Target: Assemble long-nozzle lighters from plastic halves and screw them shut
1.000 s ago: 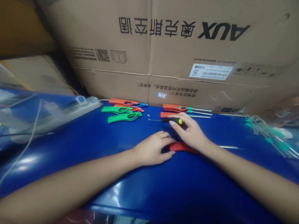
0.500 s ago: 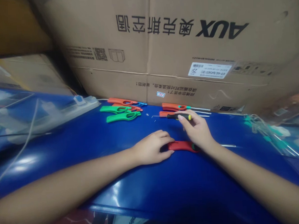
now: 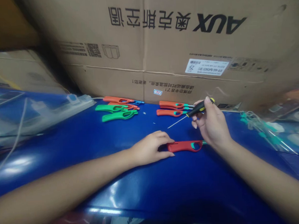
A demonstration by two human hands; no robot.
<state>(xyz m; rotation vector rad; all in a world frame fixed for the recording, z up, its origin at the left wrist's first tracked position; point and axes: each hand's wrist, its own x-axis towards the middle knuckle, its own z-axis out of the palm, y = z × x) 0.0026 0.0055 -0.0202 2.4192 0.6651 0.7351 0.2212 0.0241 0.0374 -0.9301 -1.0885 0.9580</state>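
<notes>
A red long-nosed lighter (image 3: 177, 146) with a teal trigger lies flat on the blue table. My left hand (image 3: 153, 148) pinches its left end between thumb and fingers. In my right hand (image 3: 214, 123) is a screwdriver (image 3: 196, 108) with a black and yellow handle. Its thin shaft slants down to the left, with the tip above the table beyond the red lighter. The lighter's metal tube is mostly hidden behind my right hand. A tiny light-coloured piece (image 3: 154, 123), perhaps a screw, lies left of the screwdriver tip.
Behind, orange lighters (image 3: 170, 112) with metal tubes lie at the right, and green lighter bodies (image 3: 119, 115) with orange ones at the left. Small pins or screws (image 3: 144, 113) lie between them. A large cardboard box (image 3: 166, 57) forms the back edge. Teal-ended tubes (image 3: 268, 132) lie far right; a power strip (image 3: 76, 107) left.
My right hand has moved right and turned the screwdriver from nearly level to slanting, its tip now lower and nearer. The red lighter's trigger has come into view. My left hand stays put.
</notes>
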